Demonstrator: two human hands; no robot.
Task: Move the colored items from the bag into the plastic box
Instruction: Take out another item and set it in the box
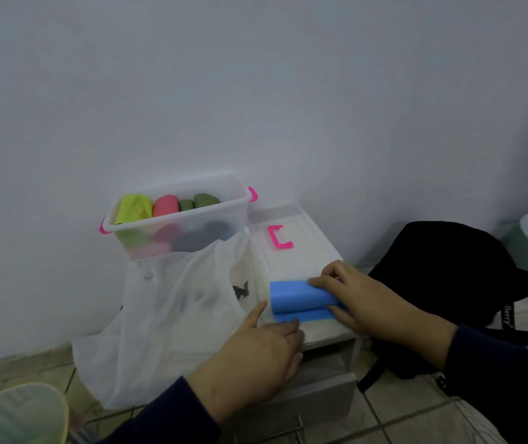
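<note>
A blue item point(301, 301) is being held on the lid point(291, 248), just right of the bag point(172, 312) and apart from the box point(179, 225). It is being gripped at its right end by the right hand point(362, 299), fingers over the top and thumb beneath. The left hand point(256, 350) is being kept flat and relaxed at the item's near edge, with nothing gripped. The item is judged to be mid-transfer; a lift leftward over the rim is being called for, where yellow, red and green items are already lying.
</note>
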